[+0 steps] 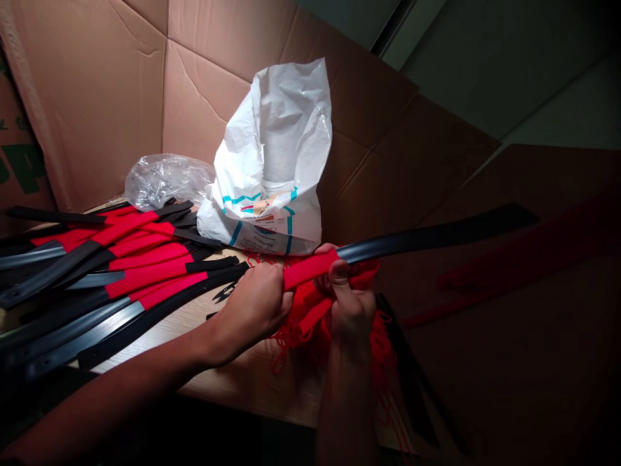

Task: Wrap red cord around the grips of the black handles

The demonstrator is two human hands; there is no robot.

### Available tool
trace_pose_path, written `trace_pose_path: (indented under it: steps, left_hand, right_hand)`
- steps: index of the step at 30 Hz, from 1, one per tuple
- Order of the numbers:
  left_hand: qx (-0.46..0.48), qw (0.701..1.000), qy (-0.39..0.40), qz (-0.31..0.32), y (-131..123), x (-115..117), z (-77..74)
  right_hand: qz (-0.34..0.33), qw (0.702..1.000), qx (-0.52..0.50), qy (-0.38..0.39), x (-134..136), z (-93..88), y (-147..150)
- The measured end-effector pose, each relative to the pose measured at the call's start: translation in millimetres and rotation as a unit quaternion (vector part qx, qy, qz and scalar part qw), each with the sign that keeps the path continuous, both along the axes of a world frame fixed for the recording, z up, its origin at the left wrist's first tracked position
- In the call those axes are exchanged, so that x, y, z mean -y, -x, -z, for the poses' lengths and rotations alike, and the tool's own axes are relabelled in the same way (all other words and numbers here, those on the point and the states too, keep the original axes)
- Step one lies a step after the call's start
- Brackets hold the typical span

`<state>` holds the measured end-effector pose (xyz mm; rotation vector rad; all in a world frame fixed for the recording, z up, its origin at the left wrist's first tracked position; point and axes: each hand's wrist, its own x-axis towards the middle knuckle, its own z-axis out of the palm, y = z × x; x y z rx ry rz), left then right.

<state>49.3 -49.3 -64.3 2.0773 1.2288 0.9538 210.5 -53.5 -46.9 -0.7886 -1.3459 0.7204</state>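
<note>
Both hands grip one long black strip point(436, 236) with a red fabric sleeve point(310, 268) around it. My left hand point(259, 301) is wrapped in a fist at the sleeve's left end, hiding that end. At the sleeve's right edge my right hand point(352, 301) pinches it, thumb on the near side and fingers behind. From there the bare strip runs out to the right. Below and behind my hands lies a tangled heap of red fabric pieces and loose threads point(310, 317). Close to my left wrist, small dark thread snips point(223, 292) lie partly hidden on the table.
A pile of black strips with red sleeves point(145, 265) covers the table's left side. Behind stand a white polyethylene bag point(291, 142) and a clear plastic bag point(167, 178). Cardboard sheets point(208, 84) line the back. More dark strips point(412, 382) lie in shadow at right.
</note>
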Motion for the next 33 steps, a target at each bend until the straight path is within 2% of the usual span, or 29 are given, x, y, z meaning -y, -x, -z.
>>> trace_pose_path:
  steps: [7, 15, 17, 20, 23, 25, 28, 30, 33]
  left_hand:
    - [-0.066, 0.997, -0.022, -0.039, -6.5, -0.8, -4.3]
    - [-0.024, 1.000, -0.012, -0.016, -3.6, 1.4, -12.8]
    - [0.007, 1.000, -0.005, 0.021, -2.9, 3.1, -12.8]
    - [0.054, 0.992, 0.006, 0.113, 3.0, 3.2, -12.8]
    - [0.143, 0.954, 0.067, 0.255, 16.1, -7.3, -11.3]
    - [0.180, 0.923, 0.114, 0.321, 22.8, -20.3, -6.2]
    - [0.159, 0.941, 0.089, 0.286, 14.9, -37.4, 10.6]
    - [0.119, 0.958, 0.051, 0.257, -5.9, -41.3, 26.5]
    - [0.035, 0.965, 0.003, 0.261, -50.8, -40.1, 49.9]
  right_hand:
    - [0.014, 1.000, -0.013, 0.010, 6.0, -3.1, -1.7]
    - [0.014, 0.999, -0.036, -0.021, 4.3, -2.9, 1.2]
    - [0.014, 0.999, -0.028, -0.018, 2.3, -1.2, 0.6]
    - [0.053, 0.998, -0.027, -0.010, -1.3, 0.6, -1.7]
    - [0.095, 0.990, -0.102, -0.003, -5.3, -2.6, -9.1]
    - [0.108, 0.981, -0.160, -0.006, -7.4, -8.2, -18.6]
    - [0.104, 0.975, -0.195, -0.005, -7.5, -19.6, -37.8]
    - [0.088, 0.974, -0.208, 0.004, -5.5, -27.1, -50.6]
    - [0.060, 0.973, -0.221, 0.013, 0.4, -36.6, -66.4]
